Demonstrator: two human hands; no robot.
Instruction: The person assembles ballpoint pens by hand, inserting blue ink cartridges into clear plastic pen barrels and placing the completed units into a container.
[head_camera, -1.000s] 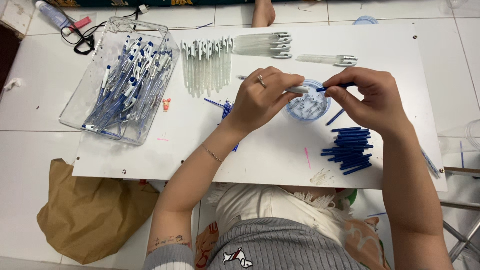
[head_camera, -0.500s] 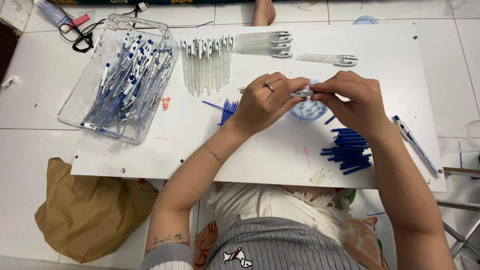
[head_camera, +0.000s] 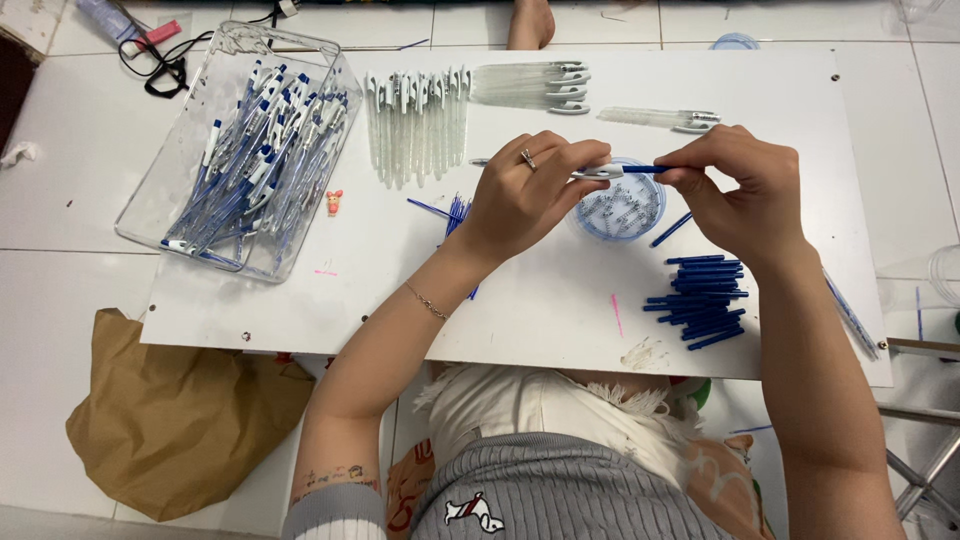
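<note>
Well into the work, judging from the piles: many finished pens in the tray (head_camera: 150, 215) far to the left of the left hand (head_camera: 525, 195), yet a row of clear barrels (head_camera: 415, 125) just beyond it and blue parts (head_camera: 700, 300) below the right hand (head_camera: 745, 190) not yet used. Left hand closed around a clear barrel (head_camera: 595, 172), right hand pinching a blue refill (head_camera: 650, 169) at the barrel's end. Both held between the hands, above a round cup (head_camera: 620, 210) of small springs.

Both forearms bare, reaching forward, converging. Left hand (head_camera: 525, 195) knuckles up, ring on one finger, bracelet at wrist, fingertips pinched. Right hand (head_camera: 740, 190) curled, thumb and forefinger pinched, facing left hand.
</note>
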